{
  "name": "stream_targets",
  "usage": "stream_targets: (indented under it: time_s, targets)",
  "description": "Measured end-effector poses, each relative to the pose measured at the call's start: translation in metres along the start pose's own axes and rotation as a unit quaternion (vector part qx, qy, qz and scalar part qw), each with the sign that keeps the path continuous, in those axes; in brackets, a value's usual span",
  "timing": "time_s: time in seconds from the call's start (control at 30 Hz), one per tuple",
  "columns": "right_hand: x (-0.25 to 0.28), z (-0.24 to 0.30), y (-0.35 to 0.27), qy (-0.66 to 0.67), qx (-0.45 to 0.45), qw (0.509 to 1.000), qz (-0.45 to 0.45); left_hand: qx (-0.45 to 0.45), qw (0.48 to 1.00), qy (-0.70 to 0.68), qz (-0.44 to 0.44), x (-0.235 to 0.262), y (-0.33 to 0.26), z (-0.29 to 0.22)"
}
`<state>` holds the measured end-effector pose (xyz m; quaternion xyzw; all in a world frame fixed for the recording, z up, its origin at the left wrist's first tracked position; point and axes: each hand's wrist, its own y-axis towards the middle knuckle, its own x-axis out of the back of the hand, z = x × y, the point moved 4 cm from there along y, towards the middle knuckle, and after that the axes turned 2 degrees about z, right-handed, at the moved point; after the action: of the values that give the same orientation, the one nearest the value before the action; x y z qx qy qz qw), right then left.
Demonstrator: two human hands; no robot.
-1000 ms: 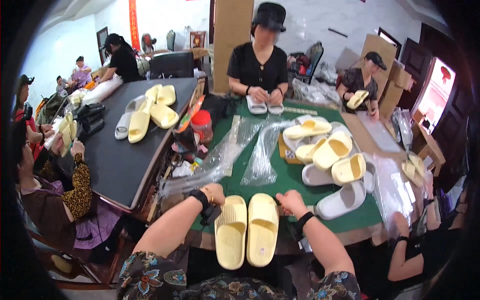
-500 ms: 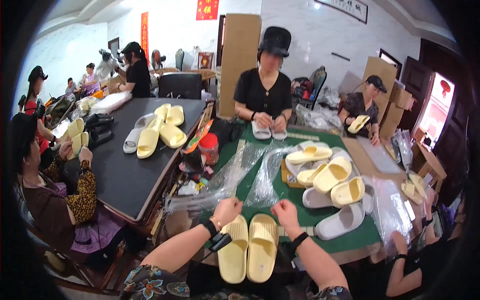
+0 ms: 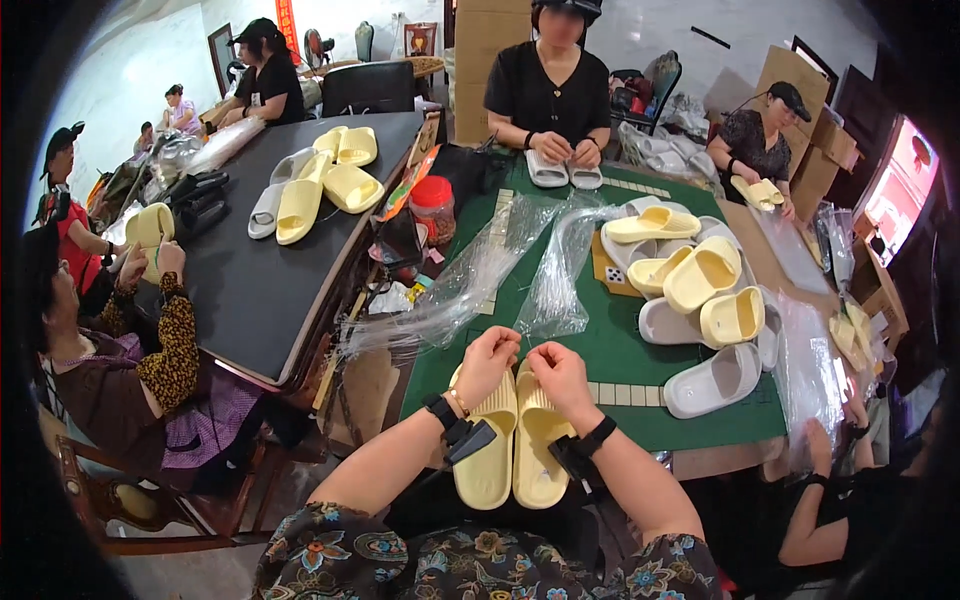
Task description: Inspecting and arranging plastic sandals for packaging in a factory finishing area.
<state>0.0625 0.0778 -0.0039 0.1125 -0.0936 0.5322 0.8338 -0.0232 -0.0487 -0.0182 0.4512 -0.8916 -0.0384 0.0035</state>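
A pair of pale yellow slippers (image 3: 541, 485) lies side by side at the near edge of the green-topped table, toes pointing away from me. Over the left slipper's toe end, my left hand (image 3: 490, 365) is closed in a pinch. Close beside it, my right hand (image 3: 560, 380) pinches above the right slipper's toe. Whatever the fingertips hold is too thin to make out. Just beyond my hands lie bunches of thin clear plastic strands (image 3: 550, 300) on the green table (image 3: 440, 385).
Yellow and grey slippers (image 3: 702, 274) are piled right of the strands. A red-lidded jar (image 3: 433, 208) stands at the table's left edge. On the black table (image 3: 240, 310) are more slippers. Co-workers sit across and on both sides; a clear plastic bag (image 3: 808, 365) lies at right.
My hands have come closer together over the slippers' toe ends, both still pinched. The view has tilted down. The co-worker at far right has lowered a yellow slipper to the table.
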Motion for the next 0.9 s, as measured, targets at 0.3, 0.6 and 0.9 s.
stream_targets:
  time_s: [0.3,0.6,0.9]
  targets:
    - [0.000,0.001,0.000,-0.132,0.045,0.990,-0.004,-0.031,0.997,-0.063,-0.026,0.000,-0.001,-0.005]
    - [-0.002,0.003,-0.002,-0.084,0.046,0.995,-0.013,-0.050,0.999,0.020,0.003,-0.005,-0.002,0.004]
    - [0.003,-0.005,-0.002,0.013,0.030,0.999,-0.033,-0.029,1.000,-0.002,0.003,-0.009,-0.004,-0.003]
